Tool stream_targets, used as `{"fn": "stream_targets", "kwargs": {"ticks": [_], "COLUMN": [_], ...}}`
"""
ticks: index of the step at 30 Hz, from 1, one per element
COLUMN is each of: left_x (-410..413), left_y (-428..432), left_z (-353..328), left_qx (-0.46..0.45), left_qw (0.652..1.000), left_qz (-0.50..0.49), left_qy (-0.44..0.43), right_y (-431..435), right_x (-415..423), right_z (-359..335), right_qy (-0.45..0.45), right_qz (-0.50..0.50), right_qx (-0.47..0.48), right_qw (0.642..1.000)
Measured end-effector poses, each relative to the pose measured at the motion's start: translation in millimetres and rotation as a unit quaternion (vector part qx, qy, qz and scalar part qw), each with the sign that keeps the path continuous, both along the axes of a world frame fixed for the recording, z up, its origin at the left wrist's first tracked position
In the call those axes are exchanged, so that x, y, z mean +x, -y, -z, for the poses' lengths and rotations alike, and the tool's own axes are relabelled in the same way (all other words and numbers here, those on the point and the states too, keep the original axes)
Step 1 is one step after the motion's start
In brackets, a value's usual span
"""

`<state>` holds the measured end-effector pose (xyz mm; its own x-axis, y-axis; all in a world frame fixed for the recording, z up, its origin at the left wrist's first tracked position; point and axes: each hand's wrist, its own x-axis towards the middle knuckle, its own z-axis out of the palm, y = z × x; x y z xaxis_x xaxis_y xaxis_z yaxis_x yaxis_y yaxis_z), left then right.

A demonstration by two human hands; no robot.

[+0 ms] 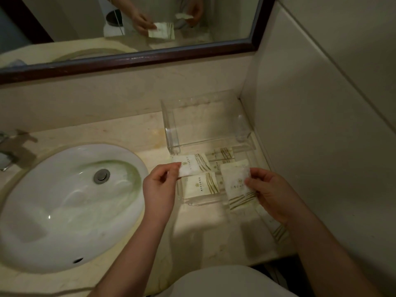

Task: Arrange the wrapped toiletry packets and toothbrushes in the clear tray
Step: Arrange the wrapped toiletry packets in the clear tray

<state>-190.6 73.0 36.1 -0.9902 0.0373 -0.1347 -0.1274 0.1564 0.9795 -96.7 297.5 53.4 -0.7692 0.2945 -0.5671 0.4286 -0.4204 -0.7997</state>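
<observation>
My left hand (159, 185) pinches a white wrapped packet (192, 165) with olive stripes by its left end, held above the low clear tray (201, 202). My right hand (271, 194) grips a second, larger white packet (236, 183) at its right edge, over the tray's right side. Another striped packet (201, 186) lies flat in the tray below my hands. Further packets (222, 154) lie behind it. A long narrow wrapped item (276, 228), probably a toothbrush, lies on the counter under my right forearm.
A taller clear acrylic box (171, 125) stands behind the tray, against the back wall and right corner. The white sink basin (70, 206) with its drain lies to the left, a faucet (6, 151) at the far left. A dark-framed mirror (132, 58) hangs above.
</observation>
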Motion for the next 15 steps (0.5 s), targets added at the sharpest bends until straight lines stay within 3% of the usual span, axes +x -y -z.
{"fn": "stream_targets", "kwargs": {"ticks": [4,9,15], "left_x": [-13.3,-42.4,-44.4], "left_y": [-3.7,-19.6,-27.8], "left_z": [5.6,19.3,47.0], "left_qx": [-0.024,-0.12,-0.256], "left_qw": [0.999,0.991,0.962], "left_qz": [0.005,0.045,0.093], "left_qy": [0.027,0.03,0.005], "right_y": [-5.2,-20.6,-33.8], "right_x": [-4.4,-18.2,-44.5], "right_z": [-2.4,-4.5,5.5], "right_qy": [-0.012,-0.027,-0.004], "right_qz": [0.039,0.066,0.024], "right_qx": [-0.006,0.005,0.119], "right_qw": [0.999,0.997,0.993]}}
